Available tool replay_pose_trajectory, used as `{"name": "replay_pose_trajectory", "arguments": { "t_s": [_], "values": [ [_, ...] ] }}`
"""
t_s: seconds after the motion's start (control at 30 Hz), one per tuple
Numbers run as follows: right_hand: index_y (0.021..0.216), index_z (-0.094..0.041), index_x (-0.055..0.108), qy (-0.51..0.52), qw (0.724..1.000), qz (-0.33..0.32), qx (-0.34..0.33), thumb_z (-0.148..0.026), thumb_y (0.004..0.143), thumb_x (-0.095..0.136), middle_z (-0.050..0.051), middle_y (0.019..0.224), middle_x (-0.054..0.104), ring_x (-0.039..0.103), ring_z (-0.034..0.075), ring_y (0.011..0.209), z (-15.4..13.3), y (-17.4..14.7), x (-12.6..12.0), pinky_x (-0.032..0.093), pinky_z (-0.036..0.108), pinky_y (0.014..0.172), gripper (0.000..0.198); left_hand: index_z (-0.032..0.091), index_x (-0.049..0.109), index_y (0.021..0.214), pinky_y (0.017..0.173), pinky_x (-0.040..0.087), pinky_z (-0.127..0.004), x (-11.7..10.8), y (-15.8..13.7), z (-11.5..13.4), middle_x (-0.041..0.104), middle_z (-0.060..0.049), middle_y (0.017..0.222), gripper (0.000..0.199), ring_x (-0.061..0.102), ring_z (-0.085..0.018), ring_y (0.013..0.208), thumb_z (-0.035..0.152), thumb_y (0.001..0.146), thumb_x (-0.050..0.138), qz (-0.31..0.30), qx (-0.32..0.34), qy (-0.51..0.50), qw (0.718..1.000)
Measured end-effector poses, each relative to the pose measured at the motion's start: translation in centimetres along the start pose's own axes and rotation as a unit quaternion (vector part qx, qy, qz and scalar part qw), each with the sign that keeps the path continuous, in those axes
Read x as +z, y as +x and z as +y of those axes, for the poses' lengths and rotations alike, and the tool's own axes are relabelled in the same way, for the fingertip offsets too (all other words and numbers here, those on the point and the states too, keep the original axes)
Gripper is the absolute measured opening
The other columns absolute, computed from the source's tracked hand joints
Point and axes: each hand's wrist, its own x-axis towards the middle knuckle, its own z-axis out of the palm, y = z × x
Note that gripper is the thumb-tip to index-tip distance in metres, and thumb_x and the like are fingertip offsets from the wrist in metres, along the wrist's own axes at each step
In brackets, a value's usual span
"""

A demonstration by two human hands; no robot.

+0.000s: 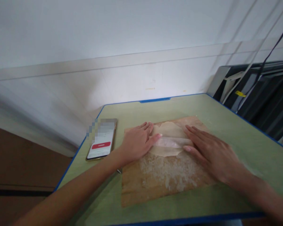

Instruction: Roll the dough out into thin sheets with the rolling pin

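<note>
A thin, round sheet of dough (168, 129) lies on a brown sheet or board (136, 194). Across the dough runs a whitish, partly see-through rolling pin (171, 142), its ends hidden under my hands. My left hand (138, 141) lies over the pin's left end, fingers stretched forward and thumb pointing inward. On the right end rests my right hand (207, 149), its fingers also straight and thumb apart below them. White flour (172, 172) is scattered on the brown surface nearer to me.
A phone (103, 138) with a lit screen lies left of my left hand. The green table (132, 114) has a blue edge and stands against a white wall (122, 84). Dark flat panels (266, 91) and cables are at the right.
</note>
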Motion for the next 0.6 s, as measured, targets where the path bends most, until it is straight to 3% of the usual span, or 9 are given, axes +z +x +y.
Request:
{"name": "replay_pose_trajectory", "arguments": {
  "t_s": [0.13, 0.33, 0.6],
  "values": [
    [0.119, -0.005, 0.050, -0.007, 1.000, 0.028, 0.004, -0.050, 0.089, 0.025, 0.018, 0.118, 0.057, 0.056, 0.027, 0.104, -1.2, -1.3, -0.6, 0.048, 0.042, 0.083, 0.059, 0.003, 0.038, 0.128, 0.102, 0.029, -0.036, 0.0, -1.8, 0.9, 0.043, -0.017, 0.132, 0.058, 0.038, -0.023, 0.123, 0.047, 0.092, 0.024, 0.031, 0.005, 0.003, 0.999],
    [0.120, -0.005, 0.047, -0.004, 0.999, 0.051, -0.011, -0.047, 0.088, 0.030, 0.019, 0.123, 0.053, 0.051, 0.029, 0.110, -1.8, -2.3, -0.7, 0.046, 0.045, 0.086, 0.055, -0.001, 0.034, 0.130, 0.101, 0.030, -0.040, 0.0, -3.2, 1.6, 0.042, -0.020, 0.132, 0.063, 0.040, -0.026, 0.122, 0.047, 0.089, 0.033, 0.022, 0.006, 0.021, 1.000],
    [0.119, -0.008, 0.047, 0.031, 0.999, 0.043, -0.003, -0.047, 0.087, 0.035, 0.017, 0.125, 0.051, 0.049, 0.028, 0.113, -2.7, -4.1, -1.3, 0.044, 0.047, 0.089, 0.052, 0.002, 0.036, 0.128, 0.099, 0.032, -0.043, 0.1, -5.5, 2.7, 0.044, -0.019, 0.131, 0.066, 0.040, -0.027, 0.122, 0.053, 0.088, 0.030, 0.044, 0.019, 0.018, 0.999]
  ]
}}
